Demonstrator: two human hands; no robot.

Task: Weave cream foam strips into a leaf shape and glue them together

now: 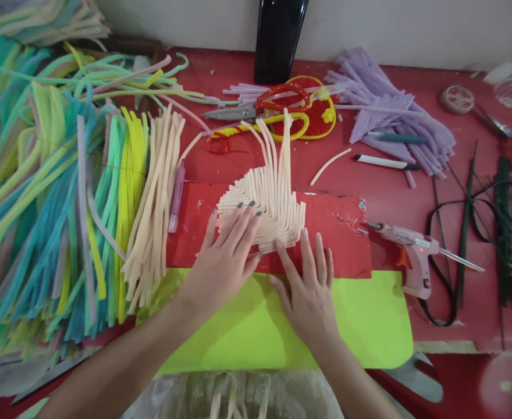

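A flat piece of cream pipe cleaners (277, 198), laid side by side in a herringbone pattern, rests on a red board (338, 233). Several of its strands stick out loose at the far end. My left hand (227, 250) lies over its left part with fingers stretched out. At its near right edge, my right hand (306, 285) touches with the index fingertip, the other fingers spread on the board. Neither hand grips anything. Beneath the board is a lime green sheet (369, 326).
Bundles of coloured pipe cleaners (64, 233) and cream ones (155, 203) fill the left. Scissors (260, 107) lie behind, purple pipe cleaners (387, 116) at back right. A pink glue gun (413, 250) with a black cord and dark green stems (504, 233) lie right.
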